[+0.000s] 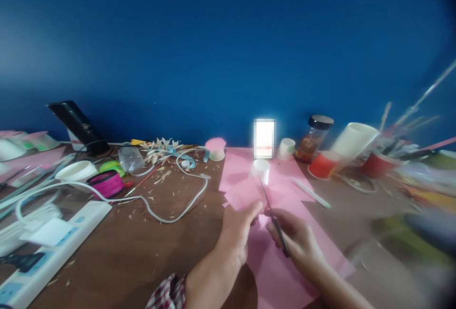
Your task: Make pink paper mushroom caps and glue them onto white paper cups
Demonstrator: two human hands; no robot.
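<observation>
My left hand pinches a small piece of pink paper between thumb and fingers. My right hand is closed around the handles of a pair of scissors, whose blades point up and away from me beside the left thumb. Below both hands a large pink paper sheet lies on the brown table. Just beyond the held piece stands a small white paper cup. Whether the blades are touching the paper is hard to make out.
A white power strip and white cable lie at left, near a pink ribbon roll. At the back are a pink-topped cup, a lidded jar and a red cup. A pale stick rests on the sheet.
</observation>
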